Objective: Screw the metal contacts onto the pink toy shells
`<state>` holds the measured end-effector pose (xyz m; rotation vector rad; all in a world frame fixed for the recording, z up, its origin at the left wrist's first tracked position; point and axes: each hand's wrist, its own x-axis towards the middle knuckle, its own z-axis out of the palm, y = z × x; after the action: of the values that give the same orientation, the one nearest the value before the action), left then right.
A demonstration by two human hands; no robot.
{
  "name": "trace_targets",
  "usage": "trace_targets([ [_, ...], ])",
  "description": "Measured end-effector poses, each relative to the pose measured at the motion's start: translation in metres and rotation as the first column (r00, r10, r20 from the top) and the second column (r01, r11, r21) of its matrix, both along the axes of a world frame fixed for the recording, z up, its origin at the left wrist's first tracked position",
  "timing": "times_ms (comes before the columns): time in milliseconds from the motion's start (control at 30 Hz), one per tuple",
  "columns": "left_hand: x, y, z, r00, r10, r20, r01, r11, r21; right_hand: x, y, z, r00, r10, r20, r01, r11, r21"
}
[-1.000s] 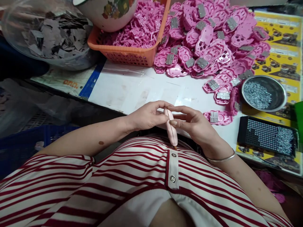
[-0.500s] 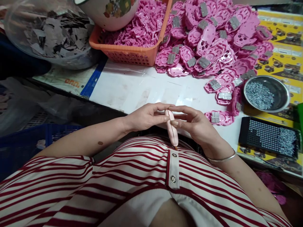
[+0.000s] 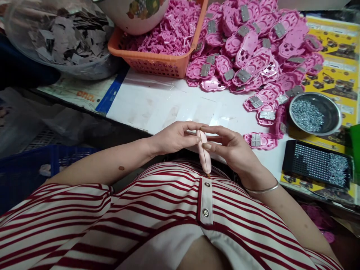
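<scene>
A pale pink plastic casing (image 3: pixel 205 157), long and rounded with a dark seam down its middle, is held upright on edge in front of my shirt. My left hand (image 3: pixel 176 138) pinches its upper end between thumb and fingers. From the other side my right hand (image 3: pixel 233 146) grips it too, thumb pressed on its side and fingertips at its top. A small brown tip shows at the casing's lower end. The fingertips of both hands meet at the top and hide part of it.
Pink plastic shells (image 3: pixel 247 48) with grey metal plates are heaped on the table (image 3: pixel 146 97). An orange basket (image 3: pixel 157 60) holds small pink parts. At right are a metal bowl (image 3: pixel 333 116) of screws and a black screw tray (image 3: pixel 289 157). A clear tub (image 3: pixel 92 69) holds grey scraps.
The hands and the casing hold nearly the same place. The view has shifted very slightly.
</scene>
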<state>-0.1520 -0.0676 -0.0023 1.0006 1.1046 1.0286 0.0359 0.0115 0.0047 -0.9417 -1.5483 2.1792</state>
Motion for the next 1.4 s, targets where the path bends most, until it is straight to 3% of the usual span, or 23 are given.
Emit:
trace_targets([
  [167,0.008,-0.001,0.006,0.994,0.098,0.036,-0.095,0.992,-0.088,-0.002,-0.003,0.002,1.000,0.006,0.024,-0.007,0.999,0.032],
  [300,0.014,-0.002,0.010,0.979,0.185,0.081,-0.169,0.971,-0.169,-0.003,-0.004,0.001,0.999,-0.020,0.049,0.011,0.984,0.176],
  [400,0.015,-0.001,0.012,0.971,0.209,0.113,-0.181,0.958,-0.222,-0.002,-0.005,-0.002,0.999,-0.036,0.033,0.032,0.991,0.132],
  [500,0.012,0.004,0.015,0.980,0.192,0.059,-0.173,0.956,-0.238,0.003,-0.006,-0.002,0.998,0.046,0.038,-0.051,0.987,0.152],
  [633,0.001,0.011,0.019,0.999,0.042,0.009,-0.039,0.983,-0.178,0.007,-0.011,0.000,0.984,0.063,0.164,-0.118,0.929,0.350],
  [767,-0.009,0.013,0.019,0.996,-0.088,0.001,0.087,0.991,-0.102,0.007,-0.011,0.000,0.985,0.048,0.168,-0.104,0.932,0.348],
  [933,-0.013,0.016,0.004,0.985,-0.107,-0.137,0.118,0.991,0.069,0.008,-0.011,-0.003,0.991,0.027,0.129,-0.073,0.925,0.372],
  [1000,-0.015,0.019,-0.006,0.975,-0.076,-0.209,0.111,0.981,0.160,0.010,-0.015,-0.002,0.988,-0.008,0.157,-0.064,0.891,0.450],
  [1067,-0.016,0.022,-0.017,0.964,-0.031,-0.263,0.100,0.961,0.257,0.012,-0.019,0.001,0.968,-0.049,0.246,-0.124,0.760,0.639],
  [1133,-0.018,0.026,-0.028,0.953,0.028,-0.300,0.091,0.922,0.376,0.014,-0.024,0.006,0.924,-0.085,0.373,-0.283,0.504,0.816],
  [1200,-0.021,0.029,-0.036,0.940,0.082,-0.332,0.102,0.860,0.500,0.014,-0.029,0.012,0.853,-0.144,0.501,-0.461,0.240,0.854],
  [1233,-0.022,0.030,-0.039,0.930,0.101,-0.354,0.121,0.824,0.553,0.014,-0.031,0.015,0.811,-0.185,0.555,-0.536,0.146,0.831],
  [1300,-0.024,0.032,-0.043,0.906,0.124,-0.405,0.181,0.751,0.635,0.012,-0.035,0.021,0.728,-0.276,0.627,-0.646,0.029,0.763],
  [1400,-0.028,0.034,-0.045,0.877,0.149,-0.456,0.246,0.676,0.695,0.007,-0.038,0.026,0.658,-0.345,0.670,-0.724,-0.042,0.689],
])
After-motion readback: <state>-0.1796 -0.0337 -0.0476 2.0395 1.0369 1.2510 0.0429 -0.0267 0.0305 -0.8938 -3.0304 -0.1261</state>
